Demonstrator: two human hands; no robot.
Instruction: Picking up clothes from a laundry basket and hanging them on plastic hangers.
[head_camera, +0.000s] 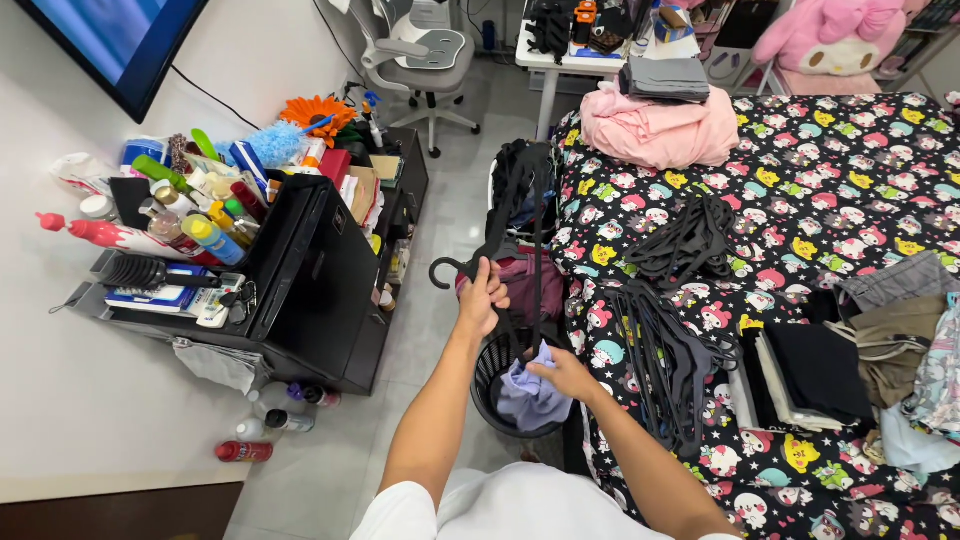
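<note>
Right hand (562, 377) pinches the lilac cloth (532, 398) over the basket (487, 372), just below the left hand (482, 298), which is clenched on an upright black hanger (497, 232).

Black hanger (470, 262): matt plastic, smooth. Lavender garment (533, 392): soft matt cloth. Laundry basket (487, 370): black perforated plastic. Bedspread (800, 180), right of frame: printed matt cloth. Black cabinet (320, 290): semi-gloss finish noted.
</note>
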